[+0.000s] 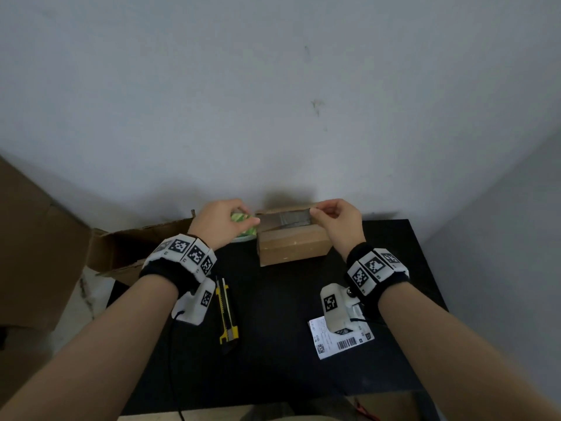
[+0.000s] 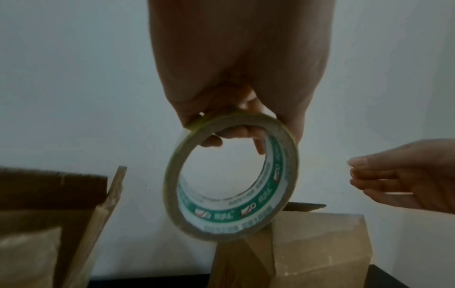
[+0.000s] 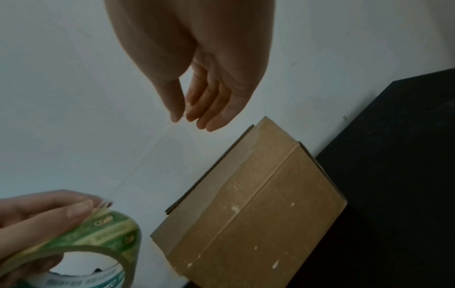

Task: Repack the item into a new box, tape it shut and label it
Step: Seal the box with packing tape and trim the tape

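While the left hand (image 1: pixel 223 223) grips the tape roll (image 2: pixel 231 177) with fingers curled through its core and thumb on the outer rim, the right hand (image 1: pixel 337 221) pinches the free end of the clear tape strip (image 1: pixel 287 219) between thumb and forefinger, remaining fingers loosely together.

Tape strip: stretched between the two hands, above the rear edge of the box; transparent, faint in both wrist views.

Small cardboard box (image 1: pixel 293 246): brown, flaps folded shut, standing at the back of the black table (image 1: pixel 273 329), near the wall; whether the strip touches it cannot be told.

Larger open carton (image 1: pixel 133 253): to the left, off the table's corner, flaps raised.

Utility knife (image 1: pixel 226 314): yellow and black, lying on the table under the left wrist.

Shipping label (image 1: pixel 343 338): white, with barcode, flat on the table under the right wrist, well apart from the box.
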A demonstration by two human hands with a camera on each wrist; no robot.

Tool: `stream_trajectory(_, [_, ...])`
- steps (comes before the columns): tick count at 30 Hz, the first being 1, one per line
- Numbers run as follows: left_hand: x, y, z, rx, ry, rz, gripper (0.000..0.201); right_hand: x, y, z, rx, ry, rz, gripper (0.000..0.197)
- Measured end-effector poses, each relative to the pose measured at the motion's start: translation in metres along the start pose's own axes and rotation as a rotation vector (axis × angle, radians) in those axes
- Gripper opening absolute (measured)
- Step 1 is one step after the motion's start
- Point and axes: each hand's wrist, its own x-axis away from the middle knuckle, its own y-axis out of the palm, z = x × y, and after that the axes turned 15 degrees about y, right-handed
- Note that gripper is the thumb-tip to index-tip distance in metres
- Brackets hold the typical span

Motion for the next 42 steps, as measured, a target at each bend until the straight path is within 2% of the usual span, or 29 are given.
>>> stream_trajectory(2, [0.001,-0.001,0.004,-0.049,0.066,-0.084,0.026,0.003,0.004,0.002,-0.009,0.013,0.003,0.007])
stream_trajectory(7, [0.003,0.002,0.003,-0.108,0.000,-0.166,0.013,0.010,0.008,0.005,-0.007,0.006,-0.016,0.010])
stream_trajectory(10, [0.004,0.005,0.006,-0.142,0.006,-0.123,0.010,0.013,0.006,0.005,0.002,-0.010,-0.077,0.025])
stream_trajectory(14, [0.005,0.006,0.013,-0.191,0.049,-0.034,0.015,0.012,0.007,0.005,-0.005,-0.004,-0.120,0.042])
stream_trajectory(20, [-0.004,0.001,0.026,-0.256,0.063,-0.062,0.014,-0.001,0.005,0.017,0.002,0.041,-0.221,0.079])
stream_trajectory(27, [-0.022,0.000,0.041,-0.251,0.065,-0.068,0.014,-0.023,-0.007,0.022,0.253,-0.107,-0.051,0.060])
stream_trajectory(30, [-0.029,0.000,0.044,-0.229,0.060,-0.065,0.015,-0.039,-0.014,0.030,0.391,-0.168,-0.047,0.058])
stream_trajectory(34, [-0.037,0.005,0.049,-0.191,0.071,-0.056,0.014,-0.053,-0.020,0.034,0.665,-0.268,-0.013,0.039])
stream_trajectory(38, [-0.043,0.015,0.046,-0.216,0.035,-0.108,0.012,-0.060,-0.019,0.033,0.776,-0.288,0.017,0.028])
stream_trajectory(42, [-0.049,0.026,0.042,-0.275,-0.016,-0.151,0.011,-0.069,-0.016,0.035,0.861,-0.316,0.008,0.028])
